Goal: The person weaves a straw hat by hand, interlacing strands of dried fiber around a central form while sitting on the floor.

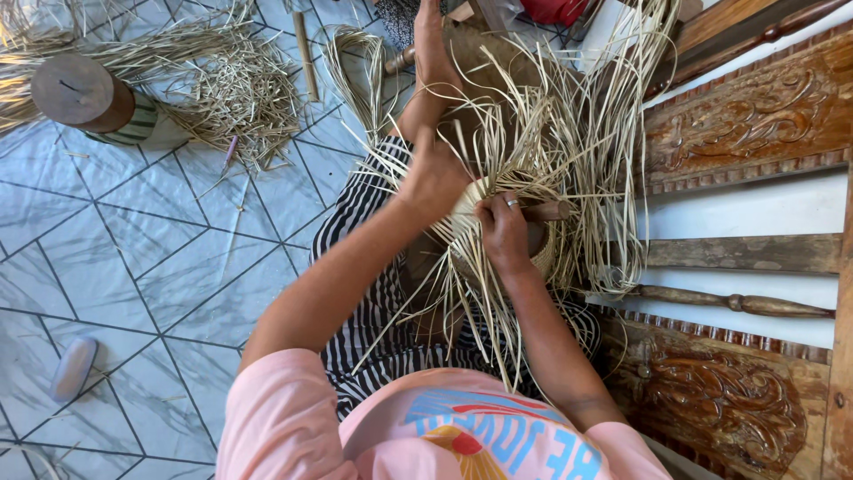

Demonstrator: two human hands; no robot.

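Left hand (433,178) & right hand (503,233) grip woven straw piece (542,142) — carved bench (746,124) close rt.

Both forearms reach forward from the pink sleeves and converge over the lap. The left hand (433,178) sits palm down with its fingers curled away from the camera, just beside the right hand (504,233). The right hand, bent at the wrist, has its fingers folded closed and wears a ring on one finger.
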